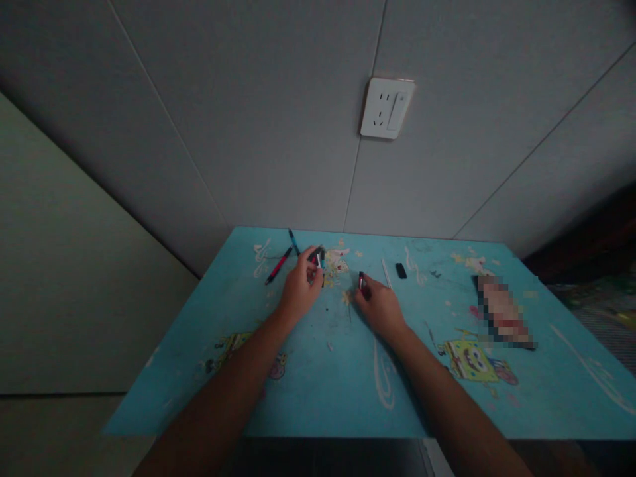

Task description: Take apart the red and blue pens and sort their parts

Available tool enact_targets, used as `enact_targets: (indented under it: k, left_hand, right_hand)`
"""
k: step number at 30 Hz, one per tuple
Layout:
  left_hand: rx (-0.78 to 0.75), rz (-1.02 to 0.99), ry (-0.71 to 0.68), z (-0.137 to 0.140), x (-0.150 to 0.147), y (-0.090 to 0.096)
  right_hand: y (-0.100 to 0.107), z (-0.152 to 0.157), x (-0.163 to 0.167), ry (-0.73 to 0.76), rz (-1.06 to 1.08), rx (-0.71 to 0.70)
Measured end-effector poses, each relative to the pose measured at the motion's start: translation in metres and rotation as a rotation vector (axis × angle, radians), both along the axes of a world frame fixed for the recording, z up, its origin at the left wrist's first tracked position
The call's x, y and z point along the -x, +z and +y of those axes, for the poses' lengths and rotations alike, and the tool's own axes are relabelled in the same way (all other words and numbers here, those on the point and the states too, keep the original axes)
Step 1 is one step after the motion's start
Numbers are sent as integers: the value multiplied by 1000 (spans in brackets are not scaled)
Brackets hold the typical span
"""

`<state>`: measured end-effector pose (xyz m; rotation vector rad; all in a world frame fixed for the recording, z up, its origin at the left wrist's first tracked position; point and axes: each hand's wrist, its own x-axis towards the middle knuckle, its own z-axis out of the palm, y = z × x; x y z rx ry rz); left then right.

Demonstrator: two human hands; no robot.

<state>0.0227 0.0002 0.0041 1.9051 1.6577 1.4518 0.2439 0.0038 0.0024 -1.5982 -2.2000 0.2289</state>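
My left hand [298,285] is closed, its fingers pinched round a small dark piece [318,257] with white and teal parts. The fingers partly cover it, so its kind is unclear. To the right, my right hand [381,306] is closed on a short dark red and black pen-like piece [361,278], which points up from the fingers. Left of my left hand lie a red and black pen [278,266] and a blue and black pen [293,241]. Beyond my right hand are a thin white stick [386,273] and a small black block [401,270].
Both forearms reach over a light blue table [318,397] printed with cartoon figures. A flat dark-edged object [504,315], its face blurred out, lies at the right. A grey panelled wall [278,132] with a white socket [387,108] stands behind the table.
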Motion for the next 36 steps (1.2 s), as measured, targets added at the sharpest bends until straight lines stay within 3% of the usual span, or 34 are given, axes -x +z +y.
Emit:
enact_targets:
  k: [4, 11, 17, 20, 23, 27, 32, 36]
  left_hand:
    - [20, 81, -27, 1, -4, -5]
    - [7, 204, -45, 1, -5, -5]
    - [24, 276, -95, -1, -10, -8]
    - [38, 299, -116, -5, -12, -6]
    - [61, 339, -134, -8, -16, -4]
    - [73, 424, -173, -7, -23, -6]
    - [63, 544, -245, -4, -30, -15]
    - [59, 605, -228, -5, -35, -15]
  right_hand:
    - [3, 2, 11, -66, -116, -16]
    - [10, 2, 34, 177, -185, -127]
    - [9, 2, 38, 136, -178, -90]
    - [17, -21, 33, 170, -56, -59]
    - [20, -63, 29, 275, 122, 33]
    - [7, -108, 36, 218, 110, 24]
    - [-12, -118, 51, 173, -84, -107]
    - [-17, -120, 57, 155, -73, -151]
